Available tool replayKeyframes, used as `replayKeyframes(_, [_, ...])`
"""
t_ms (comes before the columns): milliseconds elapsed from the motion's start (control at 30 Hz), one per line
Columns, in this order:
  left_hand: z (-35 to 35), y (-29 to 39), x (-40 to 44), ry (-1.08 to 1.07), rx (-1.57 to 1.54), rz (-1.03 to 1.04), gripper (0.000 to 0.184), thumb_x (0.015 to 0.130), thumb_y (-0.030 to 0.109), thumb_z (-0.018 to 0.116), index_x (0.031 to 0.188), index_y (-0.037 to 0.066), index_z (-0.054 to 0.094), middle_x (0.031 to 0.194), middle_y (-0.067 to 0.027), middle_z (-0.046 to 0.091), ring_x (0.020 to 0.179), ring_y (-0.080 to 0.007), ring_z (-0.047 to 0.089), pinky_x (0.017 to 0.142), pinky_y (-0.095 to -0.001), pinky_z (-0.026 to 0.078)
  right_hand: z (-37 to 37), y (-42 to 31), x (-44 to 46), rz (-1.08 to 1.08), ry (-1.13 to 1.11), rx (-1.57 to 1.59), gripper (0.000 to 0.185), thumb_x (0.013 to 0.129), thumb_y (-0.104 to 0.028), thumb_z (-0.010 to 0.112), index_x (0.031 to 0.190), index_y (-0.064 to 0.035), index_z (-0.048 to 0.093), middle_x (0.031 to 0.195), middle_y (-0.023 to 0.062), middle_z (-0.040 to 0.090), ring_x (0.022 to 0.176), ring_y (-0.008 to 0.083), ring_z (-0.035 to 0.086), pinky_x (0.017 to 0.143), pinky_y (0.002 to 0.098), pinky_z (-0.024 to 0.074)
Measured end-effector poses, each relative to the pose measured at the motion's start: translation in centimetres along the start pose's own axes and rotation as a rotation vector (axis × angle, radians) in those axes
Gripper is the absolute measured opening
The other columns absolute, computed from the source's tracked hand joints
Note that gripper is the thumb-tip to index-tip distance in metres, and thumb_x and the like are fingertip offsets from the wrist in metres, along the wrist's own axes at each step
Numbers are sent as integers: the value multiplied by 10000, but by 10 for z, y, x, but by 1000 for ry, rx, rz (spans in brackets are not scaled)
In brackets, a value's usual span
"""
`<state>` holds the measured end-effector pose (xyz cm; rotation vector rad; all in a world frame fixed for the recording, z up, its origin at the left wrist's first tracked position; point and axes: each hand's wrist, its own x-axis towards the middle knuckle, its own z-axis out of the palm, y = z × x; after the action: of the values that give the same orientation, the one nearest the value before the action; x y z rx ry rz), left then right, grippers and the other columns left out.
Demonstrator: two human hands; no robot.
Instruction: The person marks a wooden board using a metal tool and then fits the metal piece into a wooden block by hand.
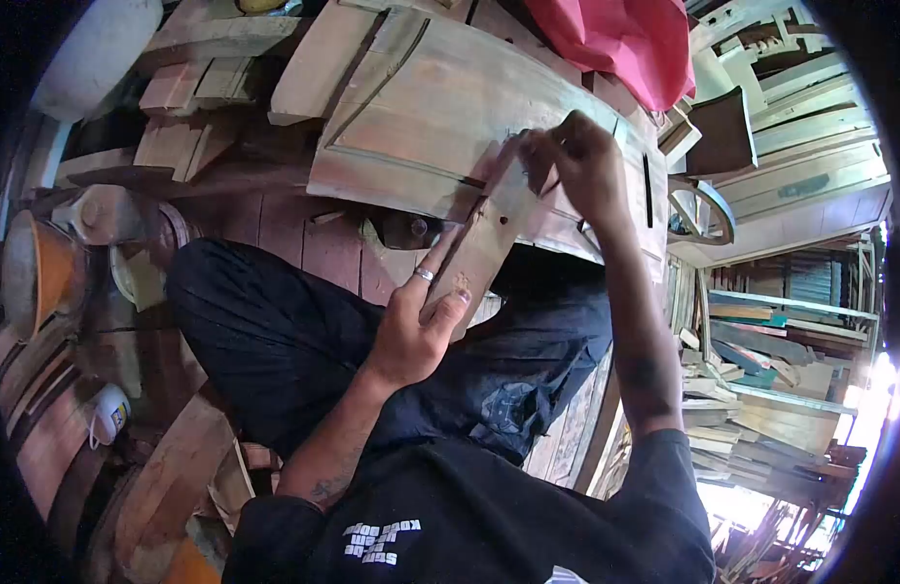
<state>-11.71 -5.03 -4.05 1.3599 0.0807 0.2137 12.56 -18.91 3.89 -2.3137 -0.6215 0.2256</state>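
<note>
A flat wooden board with a dark round hole slants up from my lap onto a wide wooden panel. My left hand, a ring on one finger, grips the board's near end, thumb on top and a finger along its side. At the far end, my right hand is closed with fingers bent against the board. Whatever those fingers pinch, if anything, is too small or hidden to name. The panel has dark grooves and lies in front of my knees.
Red cloth hangs beyond the panel. Wood blocks are piled at the upper left, near an orange-lined round container. A white cup-like container lies at the left. Stacked planks fill the right side.
</note>
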Motion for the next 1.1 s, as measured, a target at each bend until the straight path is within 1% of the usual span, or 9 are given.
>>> replayKeyframes(67, [-2,-2,4,10,11,23,632,1033,171,542,1583,-80,360,1534,-260,520,1433,-315,504,1192,-371,367,15,-32,-31,-260,-32,-147,128,971,-91,716,914,11,663,793,47,707,752,71,636,679,273,501])
replayKeyframes(167, [-1,-2,2,-13,-1,17,632,1033,172,539,1583,-83,360,1538,-263,516,1446,-320,492,1196,-371,362,4,-19,-11,26,-2,-71,142,962,-117,742,923,4,680,795,53,696,758,51,609,647,263,479])
replayKeyframes(233, [-1,5,4,-19,-44,-28,634,1033,176,538,1583,-84,360,1545,-269,508,1462,-328,477,1197,-371,360,-1,-9,11,-44,99,-94,262,948,-226,778,875,6,680,730,139,753,672,165,744,630,324,559])
replayKeyframes(333, [-1,-6,3,1,19,54,634,1036,179,539,1584,-85,359,1545,-265,509,1448,-316,492,1188,-370,371,12,-15,-14,-133,-2,-160,312,908,-277,821,862,-9,667,784,168,757,760,163,758,679,338,570])
replayKeyframes(367, [-1,-7,4,-6,16,54,634,1036,179,539,1584,-85,359,1545,-265,509,1448,-316,492,1188,-370,371,11,-12,-16,-114,-51,-169,219,970,-137,764,872,23,649,729,71,687,730,63,613,660,259,474])
replayKeyframes(433, [0,-1,5,-18,-4,1,634,1035,175,541,1584,-84,359,1546,-259,511,1430,-308,511,1177,-369,385,3,-8,3,110,-30,73,212,970,-139,761,880,26,664,751,94,726,733,82,663,648,267,491])
replayKeyframes(767, [-1,5,5,-23,-4,-21,631,1031,155,536,1590,-75,356,1536,-251,528,1409,-305,533,1169,-369,395,-4,4,3,-15,112,-140,260,942,-177,797,862,18,644,749,134,745,721,109,700,643,319,541])
replayKeyframes(967, [-2,2,0,-24,-47,-15,642,1033,180,537,1592,-74,352,1526,-257,534,1403,-314,540,1169,-371,394,0,0,-6,13,30,103,266,936,-180,808,859,17,647,748,144,728,713,115,669,659,344,531])
replayKeyframes(1100, [-4,3,1,-11,-4,-13,644,1033,182,535,1595,-73,348,1527,-254,530,1406,-314,533,1171,-369,390,12,-3,-23,-133,-4,-113,222,965,-179,769,904,13,675,802,169,763,789,218,767,703,347,567])
